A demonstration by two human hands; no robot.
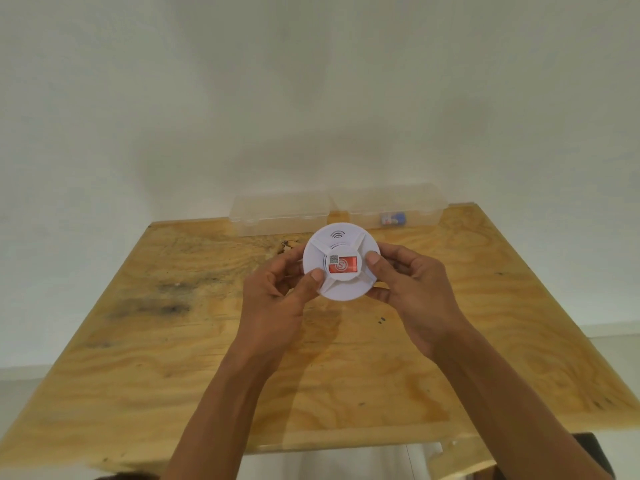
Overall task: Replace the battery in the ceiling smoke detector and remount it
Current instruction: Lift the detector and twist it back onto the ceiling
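Above the desk (138,341) centre | I see the smoke detector (341,261) held face-up, left hand (277,289) gripping its 8 o'clock rim, right hand (408,285) its 3 o'clock rim | likely light, rigid, smooth plastic: hold by the rim.

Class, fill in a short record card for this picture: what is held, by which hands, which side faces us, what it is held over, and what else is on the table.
held item: white smoke detector
left hand: grips its left edge
right hand: grips its right edge
side facing camera: front, with red sticker
held over: wooden table
at table's far edge: clear plastic box, a small item inside its right half
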